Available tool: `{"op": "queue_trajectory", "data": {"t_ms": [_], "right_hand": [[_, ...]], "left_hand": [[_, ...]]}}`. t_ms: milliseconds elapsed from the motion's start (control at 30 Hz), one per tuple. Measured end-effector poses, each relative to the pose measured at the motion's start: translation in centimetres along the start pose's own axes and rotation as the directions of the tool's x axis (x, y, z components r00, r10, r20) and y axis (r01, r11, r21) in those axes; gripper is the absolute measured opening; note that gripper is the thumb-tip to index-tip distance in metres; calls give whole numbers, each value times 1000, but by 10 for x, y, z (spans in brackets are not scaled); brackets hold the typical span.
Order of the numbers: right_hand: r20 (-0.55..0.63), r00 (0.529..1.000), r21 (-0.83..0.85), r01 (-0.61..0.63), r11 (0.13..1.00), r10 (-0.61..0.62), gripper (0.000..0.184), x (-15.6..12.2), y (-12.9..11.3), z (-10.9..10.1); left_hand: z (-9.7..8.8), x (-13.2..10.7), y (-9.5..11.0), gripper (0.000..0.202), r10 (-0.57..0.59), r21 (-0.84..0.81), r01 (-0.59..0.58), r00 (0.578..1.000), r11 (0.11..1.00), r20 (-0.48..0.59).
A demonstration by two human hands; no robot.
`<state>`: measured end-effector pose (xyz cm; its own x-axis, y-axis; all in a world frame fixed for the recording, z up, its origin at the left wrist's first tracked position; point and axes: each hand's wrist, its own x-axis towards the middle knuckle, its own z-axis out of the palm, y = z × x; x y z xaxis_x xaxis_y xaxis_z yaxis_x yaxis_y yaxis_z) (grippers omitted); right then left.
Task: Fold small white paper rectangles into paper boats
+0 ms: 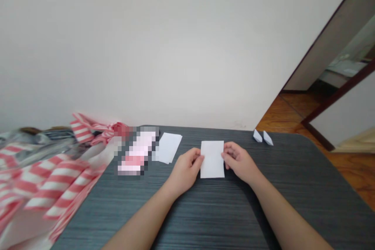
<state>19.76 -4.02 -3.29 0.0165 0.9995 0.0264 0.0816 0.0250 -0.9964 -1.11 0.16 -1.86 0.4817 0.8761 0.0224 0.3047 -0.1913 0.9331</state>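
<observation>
A small white paper sheet lies on the dark grey table, in front of me. My left hand pinches its left edge with curled fingers. My right hand grips its right edge, thumb on top. Both hands rest on the table either side of the sheet.
A stack of white paper sheets lies to the left, beside a blurred pink and white item. Two small folded paper boats sit at the far right edge. Red and white striped plastic bags crowd the left. A doorway opens at right.
</observation>
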Motion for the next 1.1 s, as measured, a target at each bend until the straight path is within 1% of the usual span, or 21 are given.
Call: {"op": "queue_trajectory", "data": {"t_ms": [133, 233, 367, 567, 700, 800, 933, 1033, 1100], "right_hand": [[84, 996, -65, -4, 998, 10, 19, -2, 3, 1], [118, 993, -75, 9, 997, 0, 19, -3, 2, 1], [154, 988, -85, 44, 995, -30, 22, -5, -3, -1], [125, 992, -198, 53, 979, -28, 19, -4, -3, -3], [116, 993, -215, 62, 975, -38, 21, -4, -3, -3], [115, 992, -230, 78, 970, -52, 22, -4, -5, -3], [143, 987, -254, 110, 961, -75, 23, -5, -8, -4], [129, 990, -282, 92, 955, -57, 27, -6, -8, -4], [121, 992, -268, 73, 961, -42, 29, -7, -6, -3]], "left_hand": [[0, 2, -7, 23, -12, -55, 12, 1000, 998, -1], [0, 2, -7, 21, -2, -92, 4, 1000, 996, 14], [-1, 2, -6, 20, -9, -175, 9, 1000, 985, 4], [-3, 4, -6, 19, -54, -243, 50, 998, 969, -10], [-4, 3, -4, 29, -77, -275, 68, 997, 959, -22], [-3, 2, -4, 27, -69, -287, 65, 998, 956, -3], [-1, 2, -6, 21, -55, -253, 53, 998, 966, 0], [0, 2, -7, 19, -44, -212, 40, 999, 976, -15], [0, 1, -8, 19, -26, -190, 21, 999, 982, -23]]}}
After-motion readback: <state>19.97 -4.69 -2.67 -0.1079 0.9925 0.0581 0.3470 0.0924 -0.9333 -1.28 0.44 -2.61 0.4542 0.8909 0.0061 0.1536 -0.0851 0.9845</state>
